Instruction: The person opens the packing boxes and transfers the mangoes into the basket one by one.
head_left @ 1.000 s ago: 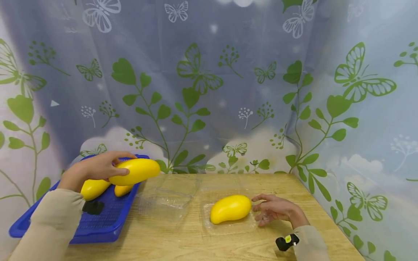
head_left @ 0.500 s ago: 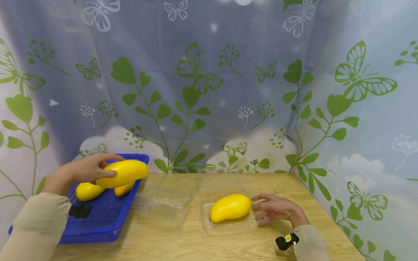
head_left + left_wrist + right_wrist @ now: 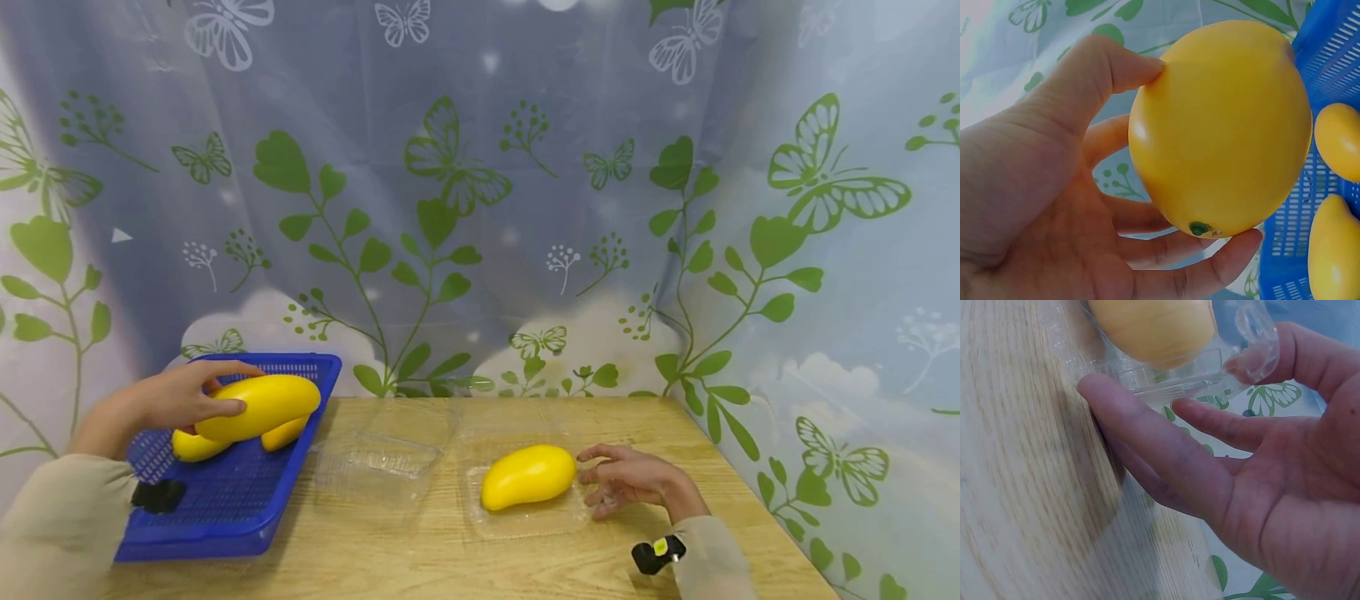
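My left hand grips a yellow mango above the blue basket. In the left wrist view, the thumb presses one side of the mango and the fingers curl round the other. Further mangoes lie in the basket, one partly hidden below the held one and another to its right. At the right, a mango lies in a clear plastic box. My right hand holds that box's right edge; in the right wrist view, a fingertip shows through the plastic.
Another clear plastic box stands between the basket and the box with the mango. Both rest on a wooden table. A patterned curtain hangs behind the table and along its right side.
My left hand has moved left and slightly down, carrying the mango from near the basket's right rim to above its inside. The right hand has stayed at the box's edge.
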Demonstrator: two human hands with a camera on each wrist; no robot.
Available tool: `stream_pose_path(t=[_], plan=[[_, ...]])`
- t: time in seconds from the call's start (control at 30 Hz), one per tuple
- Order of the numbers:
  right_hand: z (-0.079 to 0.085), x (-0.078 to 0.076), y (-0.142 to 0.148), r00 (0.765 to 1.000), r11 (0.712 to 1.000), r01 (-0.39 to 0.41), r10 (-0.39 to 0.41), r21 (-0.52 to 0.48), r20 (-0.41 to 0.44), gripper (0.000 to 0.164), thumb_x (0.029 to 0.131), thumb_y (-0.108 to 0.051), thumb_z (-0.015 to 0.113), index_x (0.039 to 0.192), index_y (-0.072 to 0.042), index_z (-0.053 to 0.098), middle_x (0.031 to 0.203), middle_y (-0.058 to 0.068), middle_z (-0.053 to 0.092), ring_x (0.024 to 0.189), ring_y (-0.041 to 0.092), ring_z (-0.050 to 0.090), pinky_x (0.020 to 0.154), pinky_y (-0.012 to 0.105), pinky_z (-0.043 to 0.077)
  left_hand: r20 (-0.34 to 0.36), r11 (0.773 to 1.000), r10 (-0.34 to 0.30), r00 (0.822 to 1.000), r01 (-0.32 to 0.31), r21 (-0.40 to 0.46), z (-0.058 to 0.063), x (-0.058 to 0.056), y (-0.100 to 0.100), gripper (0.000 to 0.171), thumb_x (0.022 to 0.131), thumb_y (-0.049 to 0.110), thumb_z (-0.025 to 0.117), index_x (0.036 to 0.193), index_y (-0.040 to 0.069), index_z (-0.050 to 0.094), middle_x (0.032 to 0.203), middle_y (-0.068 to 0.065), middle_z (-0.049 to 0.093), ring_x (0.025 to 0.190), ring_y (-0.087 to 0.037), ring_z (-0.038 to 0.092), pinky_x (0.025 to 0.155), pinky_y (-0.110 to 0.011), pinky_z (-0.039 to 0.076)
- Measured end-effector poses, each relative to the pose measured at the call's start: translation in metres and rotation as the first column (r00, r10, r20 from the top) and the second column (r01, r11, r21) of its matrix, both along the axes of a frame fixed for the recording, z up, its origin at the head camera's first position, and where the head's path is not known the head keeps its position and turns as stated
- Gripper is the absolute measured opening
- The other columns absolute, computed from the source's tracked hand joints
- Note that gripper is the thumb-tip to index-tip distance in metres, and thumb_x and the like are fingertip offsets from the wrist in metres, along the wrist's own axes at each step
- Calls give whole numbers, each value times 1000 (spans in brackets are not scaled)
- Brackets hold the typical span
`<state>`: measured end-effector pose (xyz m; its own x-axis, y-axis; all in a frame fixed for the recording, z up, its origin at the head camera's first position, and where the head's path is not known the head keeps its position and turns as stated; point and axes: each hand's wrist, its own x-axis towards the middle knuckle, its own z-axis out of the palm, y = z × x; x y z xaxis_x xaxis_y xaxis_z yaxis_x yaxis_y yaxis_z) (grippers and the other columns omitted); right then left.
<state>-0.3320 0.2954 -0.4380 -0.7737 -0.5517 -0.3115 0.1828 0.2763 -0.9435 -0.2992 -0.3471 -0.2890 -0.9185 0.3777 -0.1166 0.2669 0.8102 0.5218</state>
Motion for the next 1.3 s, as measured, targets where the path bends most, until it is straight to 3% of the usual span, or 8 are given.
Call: stream_pose_path(t=[0.27,0.47,0.53,0.7,0.9,1.03,1.23,1.3], plan=[[-1,-1,0,1000,1000,1,-1,-3,-3,58,104,-13,52,153,9,28,145,37,47,101,29,74,85,44,64,18,1000,15,1000,-15,-1,-6,1,-11,65,103,27,63,155,0,36,110,-22,66,56,-12,46,57,-34,55],[-1,-1,1,1000,1000,-5,5,-10,-3,58,104,-12,51,153,10,26,145,37,47,101,29,74,85,43,64,15,1000,21,1000,-21,-21,-10,3,-21,64,104,26,62,155,-2,35,106,-18,68,62,-14,52,58,-33,56],[-1,-1,1,1000,1000,-8,8,-11,-3,59,105,-12,50,153,10,26,146,38,46,101,28,74,85,43,64,21,999,30,999,-30,-27,-12,3,-25,64,103,26,62,154,-3,35,97,-15,66,61,-14,52,57,-32,56],[-1,-1,1,1000,1000,-7,7,-11,-1,59,105,-12,50,153,10,26,146,38,45,101,28,74,85,44,64,45,999,42,998,-41,-24,-15,4,-32,65,104,27,62,154,-3,35,95,-14,63,56,-11,46,55,-32,55],[-1,0,1,1000,1000,-7,7,-12,-1,58,104,-12,51,153,9,27,146,38,46,101,28,74,86,44,64,32,999,38,999,-38,-19,-19,5,-37,62,104,24,62,153,-4,37,107,-21,66,53,-10,45,53,-31,55],[-2,0,2,1000,1000,-10,10,-13,1,58,105,-12,50,153,9,27,146,38,45,101,28,74,86,44,64,31,999,38,999,-37,-40,-20,3,-40,61,104,25,60,152,-5,36,114,-34,64,61,-14,52,54,-31,56],[-4,-2,3,1000,1000,15,-15,-5,7,59,105,-11,50,154,9,25,146,36,47,99,27,74,84,43,64,60,997,61,996,-58,-50,-25,-1,-47,63,105,27,59,154,-5,34,123,-41,58,66,-17,54,55,-33,56],[-4,-2,3,1000,1000,21,-21,-6,10,59,105,-11,50,154,9,25,146,35,48,98,27,74,84,42,64,58,997,63,996,-60,-54,-27,-3,-51,62,106,27,58,153,-6,34,128,-46,52,77,-20,59,56,-33,57]])
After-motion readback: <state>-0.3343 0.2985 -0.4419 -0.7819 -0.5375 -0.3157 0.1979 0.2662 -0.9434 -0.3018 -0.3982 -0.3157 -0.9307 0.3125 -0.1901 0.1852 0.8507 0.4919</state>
